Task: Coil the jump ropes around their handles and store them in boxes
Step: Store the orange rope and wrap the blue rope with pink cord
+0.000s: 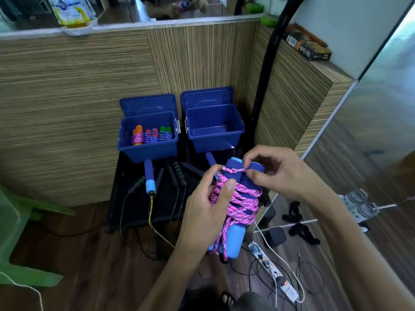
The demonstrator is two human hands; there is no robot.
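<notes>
A pink jump rope (241, 202) is wound around its pair of blue foam handles (233, 237), held upright in front of me. My left hand (207, 212) grips the bundle, thumb pressed on the coils. My right hand (272, 173) pinches the rope's end at a small knot (233, 170) on top of the handles. Behind stand two blue boxes: the left box (147, 151) holds three coiled ropes (151, 135), the right box (214, 140) shows nothing inside.
Several loose jump ropes with blue and black handles (162, 175) lie on a low black table (130, 212) before the boxes. A power strip (272, 271) and cables lie on the wooden floor. A green plastic chair (15, 232) stands at left, a mirror (368, 153) at right.
</notes>
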